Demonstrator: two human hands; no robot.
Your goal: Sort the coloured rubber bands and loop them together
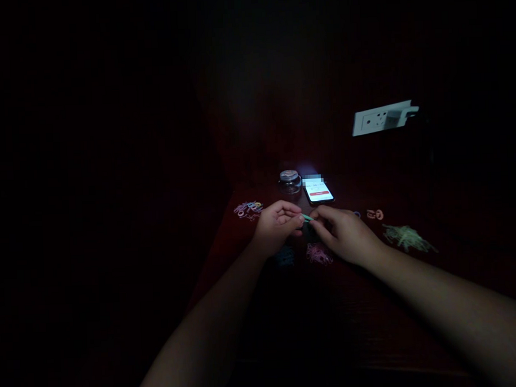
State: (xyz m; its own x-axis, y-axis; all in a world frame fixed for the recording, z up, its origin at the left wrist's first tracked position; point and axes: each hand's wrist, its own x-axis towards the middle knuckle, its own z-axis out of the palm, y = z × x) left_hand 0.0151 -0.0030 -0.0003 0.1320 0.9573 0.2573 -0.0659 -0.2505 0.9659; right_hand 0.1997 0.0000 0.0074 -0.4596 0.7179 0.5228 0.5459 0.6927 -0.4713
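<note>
A small green elastic band (pixel 307 218) is stretched between my two hands above the table. My left hand (pixel 276 224) pinches its left end between thumb and fingers. The right end sits in the fingertips of my right hand (pixel 339 231). Just below the hands lie a pile of pink elastic bands (pixel 319 253) and a dim pile of blue ones (pixel 285 255). To the right of my right hand is a pale green heap of bands (pixel 407 237). A mixed-colour cluster of bands (pixel 248 208) rests left of my left hand.
Behind the hands stand a lidded clear jar (pixel 290 181) and a phone (pixel 319 189) with a lit screen. A few orange-pink rings (pixel 379 214) lie to the right. A white power outlet (pixel 382 119) is on the wall. Most of the surroundings are dark.
</note>
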